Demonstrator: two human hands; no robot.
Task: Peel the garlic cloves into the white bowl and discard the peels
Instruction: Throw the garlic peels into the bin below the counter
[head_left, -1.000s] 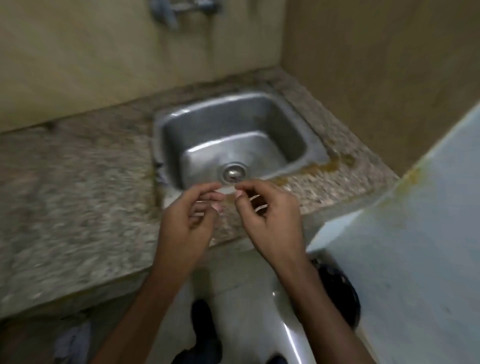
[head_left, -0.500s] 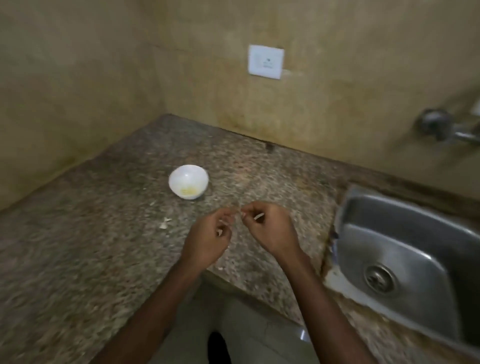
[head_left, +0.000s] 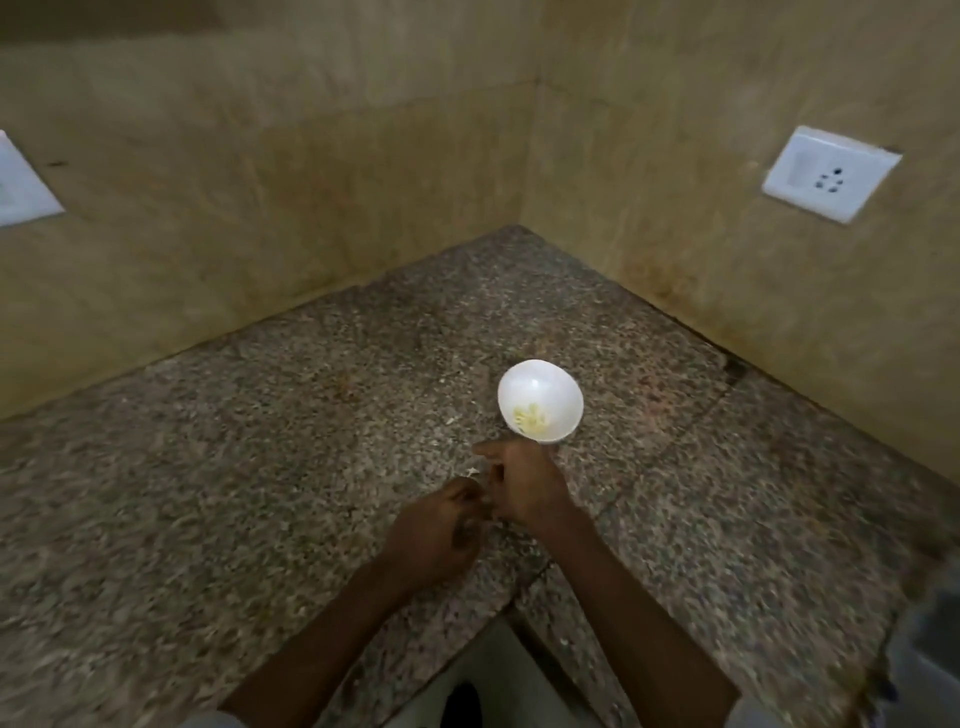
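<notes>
Head view of a speckled granite countertop meeting two tan walls at its back corner. The white bowl is standing upright with its mouth facing up, roughly midway between that back corner and the inner corner of the front edge, nearer the right-hand wall. Pale yellow peeled garlic is lying in the bottom of the bowl, on the side nearer the person; the pieces are blurring together, so their long axes and the way they point cannot be told. Both hands are hovering over the countertop between the bowl and the inner front corner, fingertips meeting. The left hand is curling its fingers inward, knuckles up. The right hand is lying just in front of the bowl's near rim, fingers bent toward the left hand. A small pale scrap is showing at the point where the fingertips are meeting; whether it is being pinched or is lying on the stone cannot be told, and any clove between the fingers is hidden, so each hand's grip and the clove's orientation are undetermined. A white wall socket is sitting on the right-hand wall, and part of a white plate is showing on the left-hand wall.
</notes>
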